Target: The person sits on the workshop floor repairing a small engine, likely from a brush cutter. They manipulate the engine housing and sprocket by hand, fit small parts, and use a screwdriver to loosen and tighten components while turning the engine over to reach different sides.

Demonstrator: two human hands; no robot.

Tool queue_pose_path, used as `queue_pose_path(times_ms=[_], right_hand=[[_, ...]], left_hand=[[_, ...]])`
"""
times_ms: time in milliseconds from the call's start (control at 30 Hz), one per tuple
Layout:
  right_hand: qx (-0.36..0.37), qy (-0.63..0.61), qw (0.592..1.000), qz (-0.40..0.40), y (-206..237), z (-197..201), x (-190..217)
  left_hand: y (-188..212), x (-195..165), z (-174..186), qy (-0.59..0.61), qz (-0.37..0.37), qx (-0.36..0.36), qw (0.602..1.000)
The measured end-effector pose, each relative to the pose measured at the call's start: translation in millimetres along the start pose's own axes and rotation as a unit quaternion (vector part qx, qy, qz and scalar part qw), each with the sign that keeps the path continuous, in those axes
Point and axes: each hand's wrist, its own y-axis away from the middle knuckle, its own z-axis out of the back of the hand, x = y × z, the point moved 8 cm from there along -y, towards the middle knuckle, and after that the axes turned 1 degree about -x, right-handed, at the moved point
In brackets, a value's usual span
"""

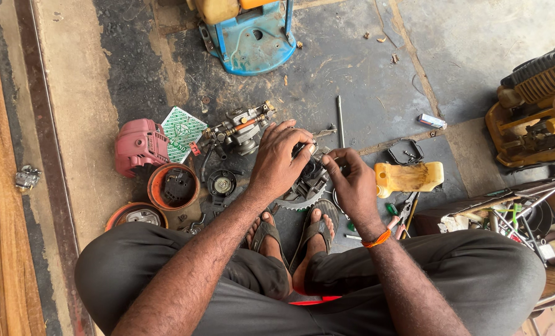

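Note:
I sit on the floor with both hands on a dark metal engine part (308,182) that rests above my sandalled feet. My left hand (279,157) grips its top from the left. My right hand (351,180) pinches its right side with fingers closed on it. A toothed round blade (295,203) lies under the part. An orange band is on my right wrist.
A carburettor-like metal assembly (240,129), a red plastic cover (140,146), orange round housings (173,186), a steel rod (340,120), a yellowish plastic tank (409,177) and pliers (403,211) lie around. A blue machine base (252,40) stands behind; a yellow engine (532,106) sits right.

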Motion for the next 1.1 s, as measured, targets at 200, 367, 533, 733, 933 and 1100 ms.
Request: queue_pose_path(times_ms=[200,367,533,733,933,1100], right_hand=[[0.041,0.070,0.996,-0.037,3.3,-9.7,-6.6],[0.003,0.025,1.000,-0.017,0.7,-3.6,-3.6],[0.019,0.049,0.998,-0.024,3.4,-6.5,-3.0],[0.007,0.046,0.999,0.006,3.4,-1.9,6.5],[0.018,0.057,0.998,0.002,4.1,-4.6,7.9],[0.025,0.033,0.999,-0.007,2.5,-4.8,5.1]], left_hand=[[-0.7,1.2,-1.0,-0.003,0.001,0.003,1.000],[0.9,1.5,-0.4,-0.001,0.001,0.001,1.000],[-0.6,1.3,-0.5,0.000,0.001,0.001,1.000],[0.2,1.5,-1.7,-0.004,0.004,0.004,1.000],[-0.7,1.7,-1.3,-0.001,0.003,0.002,1.000],[-1.1,1.8,-1.1,0.004,0.000,0.000,1.000]])
